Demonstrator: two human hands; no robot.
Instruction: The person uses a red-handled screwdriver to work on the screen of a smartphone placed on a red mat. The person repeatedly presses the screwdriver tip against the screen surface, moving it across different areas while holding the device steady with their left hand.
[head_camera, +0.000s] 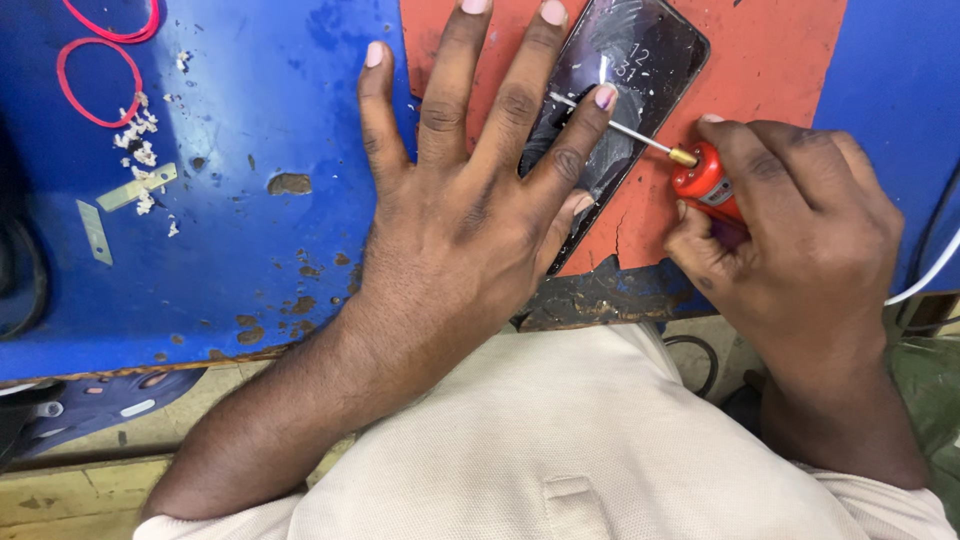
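A black smartphone (640, 70) with a cracked, lit screen lies tilted on a worn orange mat (770, 60). My left hand (470, 210) lies flat across the phone's lower half, fingers spread, pressing it down. My right hand (800, 220) grips a small red-handled screwdriver (700, 180). Its thin metal shaft (620, 125) reaches left across the screen, and the tip lies under my left index fingertip.
The blue worktop (240, 120) is chipped and scratched. Red rubber bands (100, 80), white scraps and two thin blades (95, 232) lie at the left. A white cable (925, 285) runs off the right edge. The bench's front edge is close to my body.
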